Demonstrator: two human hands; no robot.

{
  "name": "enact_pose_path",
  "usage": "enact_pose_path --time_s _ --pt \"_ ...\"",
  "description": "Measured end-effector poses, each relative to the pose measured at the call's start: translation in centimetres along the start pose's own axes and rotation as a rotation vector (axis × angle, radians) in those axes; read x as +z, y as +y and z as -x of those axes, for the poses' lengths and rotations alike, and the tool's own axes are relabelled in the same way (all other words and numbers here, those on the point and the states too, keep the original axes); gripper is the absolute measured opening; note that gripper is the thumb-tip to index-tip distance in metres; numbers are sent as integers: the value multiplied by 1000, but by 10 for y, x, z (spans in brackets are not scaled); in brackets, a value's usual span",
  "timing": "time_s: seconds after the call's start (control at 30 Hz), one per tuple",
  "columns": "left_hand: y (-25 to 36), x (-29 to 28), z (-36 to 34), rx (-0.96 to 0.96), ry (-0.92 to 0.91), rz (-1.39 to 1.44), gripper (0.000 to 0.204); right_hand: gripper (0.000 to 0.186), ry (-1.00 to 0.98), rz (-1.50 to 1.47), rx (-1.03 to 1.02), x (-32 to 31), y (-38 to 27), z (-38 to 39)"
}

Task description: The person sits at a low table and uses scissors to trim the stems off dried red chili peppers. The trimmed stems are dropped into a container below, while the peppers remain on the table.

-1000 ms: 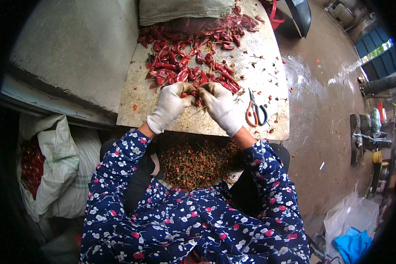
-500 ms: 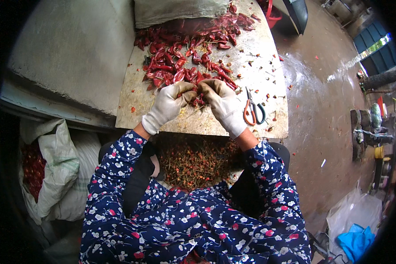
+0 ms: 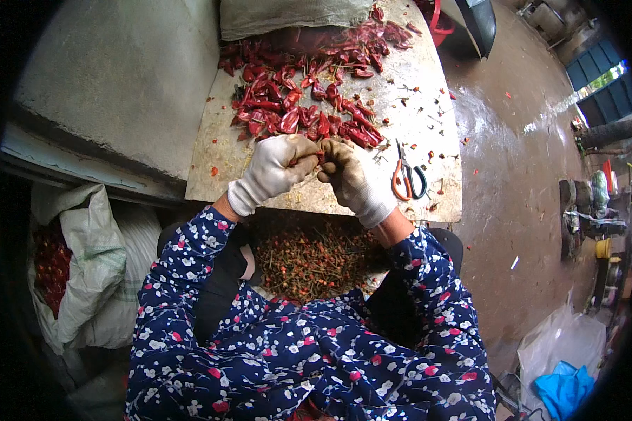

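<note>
Dried red chili peppers (image 3: 288,112) lie heaped on a pale board (image 3: 428,77), thickest toward its far side. My left hand (image 3: 277,168), in a whitish work glove, is closed above the near part of the board. Almost touching it, my right hand (image 3: 350,175) is curled shut in a glove browned at the fingers. Whatever is pinched between them is hidden by the fingers. To the right of my right hand lie scissors (image 3: 407,179) with one orange and one dark handle, their blades pointing away from me.
A pale sack (image 3: 295,17) rests at the board's far end. Cut stems (image 3: 316,263) pile up below its near edge, between my knees. An open white woven sack (image 3: 95,245) of red chilies stands left. The wall (image 3: 119,91) borders the board; wet floor (image 3: 502,203) lies right.
Both hands have drawn slightly back from the chili heap. The right hand's fingers have curled inward. The view has shifted a little; the scissors stay in place on the board.
</note>
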State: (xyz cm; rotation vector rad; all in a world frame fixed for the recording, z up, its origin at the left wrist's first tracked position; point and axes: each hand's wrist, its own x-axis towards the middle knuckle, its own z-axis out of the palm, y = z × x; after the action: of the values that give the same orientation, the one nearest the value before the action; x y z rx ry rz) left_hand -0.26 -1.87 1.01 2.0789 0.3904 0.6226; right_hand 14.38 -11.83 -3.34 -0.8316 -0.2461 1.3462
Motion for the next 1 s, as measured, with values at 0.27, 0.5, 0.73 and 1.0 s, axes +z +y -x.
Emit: enact_pose_path --time_s 0.27,0.5,0.73,1.0 --pt "18 23 17 397 -162 -191 11 19 184 37 -156 -15 -39 -23" --pt "-32 -13 13 -406 244 211 31 36 99 1458 -484 -30 -55 -1" --pt "-62 -36 0 -513 475 710 25 25 444 2133 -251 -129 -65 -6" --pt "-69 -54 -10 -406 670 706 25 24 394 2088 -403 -197 -27 -1"
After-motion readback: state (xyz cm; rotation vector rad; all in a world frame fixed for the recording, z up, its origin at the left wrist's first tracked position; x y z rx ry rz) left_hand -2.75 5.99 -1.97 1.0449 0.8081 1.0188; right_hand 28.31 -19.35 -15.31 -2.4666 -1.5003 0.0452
